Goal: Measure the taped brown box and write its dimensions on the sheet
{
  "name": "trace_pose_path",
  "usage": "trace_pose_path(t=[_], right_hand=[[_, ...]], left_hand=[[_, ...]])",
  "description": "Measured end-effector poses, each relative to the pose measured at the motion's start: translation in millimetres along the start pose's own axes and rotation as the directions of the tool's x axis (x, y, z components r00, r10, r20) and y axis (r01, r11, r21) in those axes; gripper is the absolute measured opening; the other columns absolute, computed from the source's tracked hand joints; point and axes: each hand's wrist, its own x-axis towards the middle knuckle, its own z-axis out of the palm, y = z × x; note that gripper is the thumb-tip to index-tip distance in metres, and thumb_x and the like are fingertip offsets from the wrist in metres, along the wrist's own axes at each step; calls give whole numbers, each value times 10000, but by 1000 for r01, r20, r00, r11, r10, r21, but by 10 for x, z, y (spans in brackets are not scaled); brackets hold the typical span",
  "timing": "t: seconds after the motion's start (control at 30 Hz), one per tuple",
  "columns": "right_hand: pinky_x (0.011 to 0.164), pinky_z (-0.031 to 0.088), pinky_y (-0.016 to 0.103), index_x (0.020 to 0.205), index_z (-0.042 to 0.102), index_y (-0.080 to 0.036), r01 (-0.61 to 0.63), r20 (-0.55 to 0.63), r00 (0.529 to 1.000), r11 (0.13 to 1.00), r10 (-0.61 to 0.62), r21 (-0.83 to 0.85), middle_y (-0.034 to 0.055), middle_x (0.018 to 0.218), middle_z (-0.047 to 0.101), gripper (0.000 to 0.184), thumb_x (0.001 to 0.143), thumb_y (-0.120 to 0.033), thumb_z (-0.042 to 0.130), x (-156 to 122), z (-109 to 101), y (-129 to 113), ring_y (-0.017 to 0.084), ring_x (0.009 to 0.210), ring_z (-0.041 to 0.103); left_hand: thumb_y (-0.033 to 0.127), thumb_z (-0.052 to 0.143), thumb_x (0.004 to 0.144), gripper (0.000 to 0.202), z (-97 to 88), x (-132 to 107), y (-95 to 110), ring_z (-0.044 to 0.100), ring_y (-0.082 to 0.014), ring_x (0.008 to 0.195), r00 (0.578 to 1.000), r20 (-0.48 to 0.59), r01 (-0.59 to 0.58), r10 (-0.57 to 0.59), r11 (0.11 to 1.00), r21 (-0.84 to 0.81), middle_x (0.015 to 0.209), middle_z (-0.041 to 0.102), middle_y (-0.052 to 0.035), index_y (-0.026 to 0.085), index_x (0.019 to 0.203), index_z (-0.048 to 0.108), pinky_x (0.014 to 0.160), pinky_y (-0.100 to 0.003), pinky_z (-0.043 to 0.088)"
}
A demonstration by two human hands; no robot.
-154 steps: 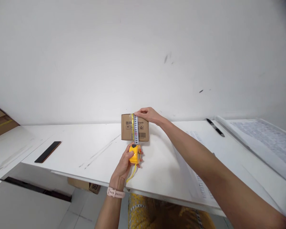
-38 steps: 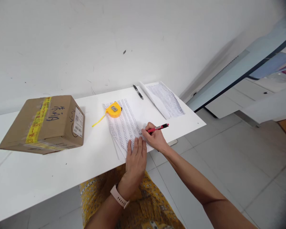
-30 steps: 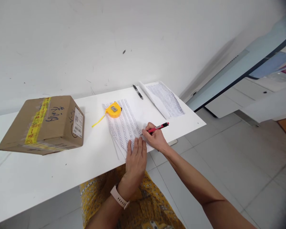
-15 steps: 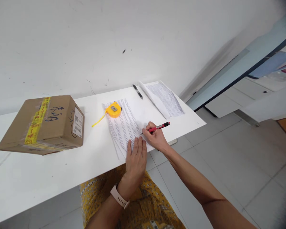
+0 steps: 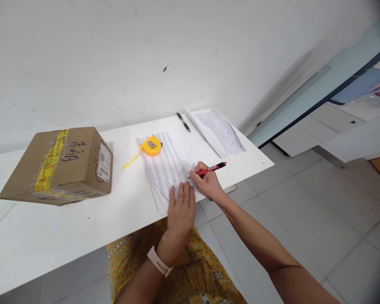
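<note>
My right hand (image 5: 208, 183) is closed round a red pen (image 5: 210, 169), with the tip down on a printed sheet (image 5: 164, 164) full of small rows of text. My left hand (image 5: 181, 211) lies flat on the near end of that sheet, fingers stretched out together. A yellow tape measure (image 5: 151, 145) rests on the far end of the sheet, its yellow strap trailing left. A taped cardboard box (image 5: 61, 164) with handwriting and a barcode label sits on the white table (image 5: 82, 219) to the left.
A black pen (image 5: 183, 121) and a second stack of printed paper (image 5: 220, 131) lie at the far right corner of the table. The white wall runs close behind. Grey floor tiles and a glass-edged panel are on the right.
Five seconds ago both hands held the tape measure against a box. Over the last second my right hand has only shifted the pen slightly; the left hand stays put.
</note>
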Motion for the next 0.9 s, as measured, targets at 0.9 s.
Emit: trace_pose_path(t=[0.9], right_hand=[[538, 290, 282, 633, 363, -237, 14, -15, 1000, 1000, -14, -18, -60, 574, 352, 297, 834, -287, 574, 0, 4, 37, 122, 548, 355]], left_hand=[[157, 454, 982, 479, 17, -14, -6, 438, -302, 1412, 1000, 20, -6, 6, 1000, -3, 1507, 465, -187, 51, 1450, 466, 1191, -552, 339]])
